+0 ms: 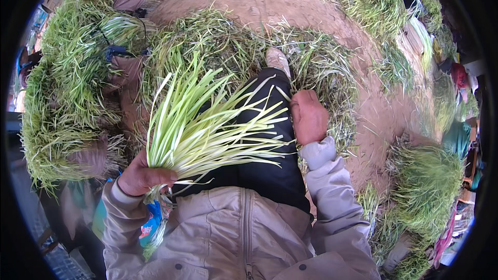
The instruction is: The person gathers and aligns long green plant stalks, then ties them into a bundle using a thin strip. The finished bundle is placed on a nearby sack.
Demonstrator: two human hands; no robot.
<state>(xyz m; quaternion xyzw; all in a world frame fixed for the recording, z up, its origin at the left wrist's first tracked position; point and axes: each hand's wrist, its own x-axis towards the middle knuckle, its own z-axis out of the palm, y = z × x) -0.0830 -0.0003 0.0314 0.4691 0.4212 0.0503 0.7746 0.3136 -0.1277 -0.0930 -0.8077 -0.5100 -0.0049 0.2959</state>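
My left hand (146, 177) grips a fanned bunch of long, flat green-and-pale leaves, which look like garlic chives (202, 124), around its lower end. The leaves spread up and to the right across my lap, over dark trousers (268, 181). Over my right knee area, my right hand (310, 116) is curled, its fingertips facing left towards the leaf tips. A single pale leaf (283, 93) runs up to its thumb and forefinger and appears pinched there. The palm side of this hand is hidden.
Loose leaf litter (323, 66) lies around my shoe (278, 59) on the brown ground (249, 0). Wrapped bundles of greens (74, 81) are stacked at the left. More heaps of greens (424, 186) lie at the right. A blue printed bag (153, 219) is beneath my left forearm.
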